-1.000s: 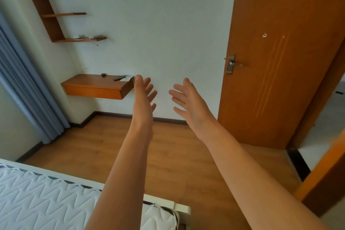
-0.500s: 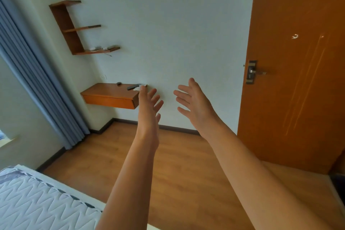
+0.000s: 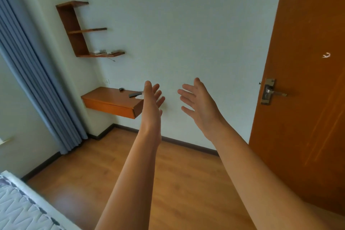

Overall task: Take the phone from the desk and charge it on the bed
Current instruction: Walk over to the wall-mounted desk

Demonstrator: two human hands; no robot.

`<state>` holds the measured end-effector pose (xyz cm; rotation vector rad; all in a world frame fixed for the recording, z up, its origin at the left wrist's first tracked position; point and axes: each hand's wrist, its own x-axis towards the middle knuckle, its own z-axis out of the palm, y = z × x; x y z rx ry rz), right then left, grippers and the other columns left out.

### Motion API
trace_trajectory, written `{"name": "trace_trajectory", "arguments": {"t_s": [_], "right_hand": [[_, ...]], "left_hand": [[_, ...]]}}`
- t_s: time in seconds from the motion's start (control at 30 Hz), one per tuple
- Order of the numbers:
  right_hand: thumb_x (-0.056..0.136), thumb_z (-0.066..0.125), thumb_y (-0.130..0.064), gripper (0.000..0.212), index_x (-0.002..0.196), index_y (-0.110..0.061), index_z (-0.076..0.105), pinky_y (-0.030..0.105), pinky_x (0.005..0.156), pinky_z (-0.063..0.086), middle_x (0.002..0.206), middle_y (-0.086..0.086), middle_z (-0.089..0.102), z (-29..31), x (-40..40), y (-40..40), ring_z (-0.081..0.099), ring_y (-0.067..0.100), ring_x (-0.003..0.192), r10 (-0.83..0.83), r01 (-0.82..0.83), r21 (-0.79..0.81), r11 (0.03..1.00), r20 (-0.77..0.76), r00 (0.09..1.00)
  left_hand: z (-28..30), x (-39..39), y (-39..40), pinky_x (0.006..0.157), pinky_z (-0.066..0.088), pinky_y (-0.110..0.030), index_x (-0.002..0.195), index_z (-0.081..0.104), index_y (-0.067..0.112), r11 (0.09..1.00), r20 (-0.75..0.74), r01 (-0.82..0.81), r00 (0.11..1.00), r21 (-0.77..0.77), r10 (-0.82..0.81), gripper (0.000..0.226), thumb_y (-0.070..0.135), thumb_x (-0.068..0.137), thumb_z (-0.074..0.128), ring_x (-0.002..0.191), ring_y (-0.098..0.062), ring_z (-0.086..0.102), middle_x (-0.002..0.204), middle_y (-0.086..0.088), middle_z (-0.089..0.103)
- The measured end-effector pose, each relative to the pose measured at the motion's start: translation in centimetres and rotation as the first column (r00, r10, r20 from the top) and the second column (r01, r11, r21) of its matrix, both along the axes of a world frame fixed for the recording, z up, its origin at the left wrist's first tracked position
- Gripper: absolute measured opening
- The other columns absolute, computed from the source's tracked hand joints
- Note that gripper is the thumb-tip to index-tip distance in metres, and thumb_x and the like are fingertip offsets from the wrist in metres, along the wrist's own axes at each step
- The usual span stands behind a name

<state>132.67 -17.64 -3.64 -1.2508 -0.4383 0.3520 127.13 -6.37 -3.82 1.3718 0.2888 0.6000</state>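
A dark phone (image 3: 134, 94) lies on the wall-mounted wooden desk (image 3: 110, 100) across the room, next to a white paper and partly hidden by my left hand. A small dark object (image 3: 121, 89) sits further back on the desk. My left hand (image 3: 152, 99) is stretched out in front of me, fingers apart, holding nothing. My right hand (image 3: 198, 101) is raised beside it, fingers spread and empty. Both hands are well short of the desk. A corner of the bed (image 3: 20, 209) with a white quilted mattress shows at the lower left.
Blue curtains (image 3: 35, 87) hang along the left wall. Wooden wall shelves (image 3: 82, 30) above the desk hold small items. A wall socket (image 3: 107, 81) sits above the desk. A brown door (image 3: 306, 89) with a metal handle (image 3: 270, 91) stands at the right. Wooden floor (image 3: 104, 170) lies between me and the desk.
The view has swung left, shifting the desk, shelves and door rightward in frame. The desk looks closer. Both hands stay raised and empty.
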Motion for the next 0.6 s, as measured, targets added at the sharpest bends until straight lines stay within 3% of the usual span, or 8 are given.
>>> {"name": "trace_trajectory", "arguments": {"t_s": [0.27, 0.6], "right_hand": [[0.095, 0.029, -0.057, 0.059, 0.14, -0.021, 0.042, 0.043, 0.11, 0.033, 0.143, 0.0, 0.048, 0.4, 9.0, 0.9, 0.043, 0.017, 0.131, 0.007, -0.007, 0.011, 1.0, 0.023, 1.0], [0.096, 0.029, -0.056, 0.058, 0.14, -0.02, 0.043, 0.043, 0.111, 0.031, 0.143, 0.001, 0.048, -2.3, 23.1, 1.0, 0.042, 0.016, 0.131, 0.133, -0.133, 0.001, 0.991, -0.039, 0.99]], "left_hand": [[0.9, 9.6, 1.0, 0.118, 0.028, -0.049, 0.146, 0.046, 0.024, 1.0, -0.005, 0.0, 1.0, 0.014, 0.0, 0.063, 0.061, 0.1, 0.023, 0.137, -0.021, 0.046, 0.153, -0.004, 0.046], [-2.3, 22.1, 0.4, 0.117, 0.031, -0.052, 0.143, 0.049, 0.024, 0.992, -0.042, -0.13, 0.991, 0.006, 0.13, 0.065, 0.064, 0.098, 0.026, 0.131, -0.019, 0.051, 0.147, -0.003, 0.052]]}}
